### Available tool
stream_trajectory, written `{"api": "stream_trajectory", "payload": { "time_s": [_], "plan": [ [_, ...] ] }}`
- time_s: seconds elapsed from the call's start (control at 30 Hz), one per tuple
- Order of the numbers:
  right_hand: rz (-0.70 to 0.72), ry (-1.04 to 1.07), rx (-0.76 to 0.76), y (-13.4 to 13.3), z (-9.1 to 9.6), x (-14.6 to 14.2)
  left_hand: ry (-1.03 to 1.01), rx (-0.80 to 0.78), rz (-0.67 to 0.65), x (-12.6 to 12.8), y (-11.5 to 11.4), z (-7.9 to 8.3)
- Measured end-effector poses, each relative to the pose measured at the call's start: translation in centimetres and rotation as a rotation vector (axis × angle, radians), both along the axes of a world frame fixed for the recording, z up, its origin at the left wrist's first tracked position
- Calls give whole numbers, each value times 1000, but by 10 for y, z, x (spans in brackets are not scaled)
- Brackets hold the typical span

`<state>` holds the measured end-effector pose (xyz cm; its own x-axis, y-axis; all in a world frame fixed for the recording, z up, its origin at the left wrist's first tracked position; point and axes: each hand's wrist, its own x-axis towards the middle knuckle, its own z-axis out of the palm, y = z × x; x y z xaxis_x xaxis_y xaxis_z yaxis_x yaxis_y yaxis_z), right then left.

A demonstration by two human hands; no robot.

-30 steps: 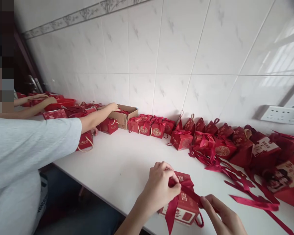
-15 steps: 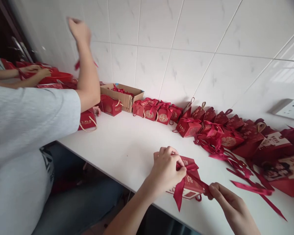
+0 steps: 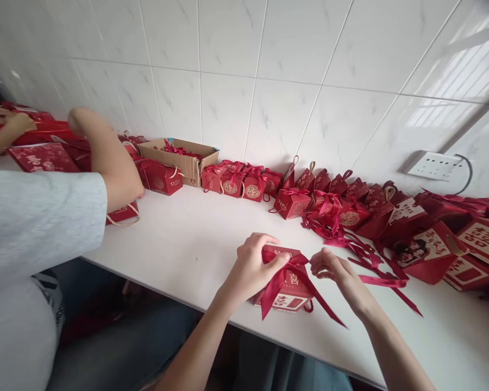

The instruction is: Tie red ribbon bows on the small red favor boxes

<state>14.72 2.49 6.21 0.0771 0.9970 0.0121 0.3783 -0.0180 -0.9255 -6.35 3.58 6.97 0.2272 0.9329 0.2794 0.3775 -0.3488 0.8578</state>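
Note:
A red gift box (image 3: 295, 278) with gold and white print stands on the white table in front of me, a dark red ribbon bow (image 3: 297, 262) tied on its top. My left hand (image 3: 255, 263) grips the box from the left, its thumb pressing on the bow near the knot. Both ribbon tails hang loose, one down the front and one out to the right. Just beside the bow's right loop is my right hand (image 3: 330, 266), fingers loosely bent and nothing visible in them. Its fingertips are very close to the loop; whether they touch it I cannot tell.
Loose ribbons (image 3: 367, 255) lie to the right. Finished-looking red boxes (image 3: 252, 184) line the tiled wall, beside a cardboard box (image 3: 191, 163). A co-worker's arm (image 3: 112, 157) reaches over the table at left; another person's hands (image 3: 16, 125) are farther back. A power strip (image 3: 432, 165) is on the wall.
My right hand has let go of the ribbon tail and moved up beside the bow's loop. My left hand stays at the bow. The co-worker's raised arm has come down; my view has turned right.

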Motion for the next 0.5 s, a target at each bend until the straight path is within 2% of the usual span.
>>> {"api": "stream_trajectory", "payload": {
  "time_s": [0.1,0.17,0.23,0.3,0.5],
  "plan": [
    [27,-74,-17,7,2,-9,5,27,229,-3,-4,-6],
    [15,-149,-14,6,4,-15,43,-54,294,-3,-8,-9],
    [6,-181,-5,3,5,-21,45,-189,263,-1,-10,-11],
    [-6,-163,9,0,4,-27,11,-254,230,1,-11,-13],
    [-39,108,76,-10,-12,-40,-161,-187,191,10,-7,-26]
  ]
}}
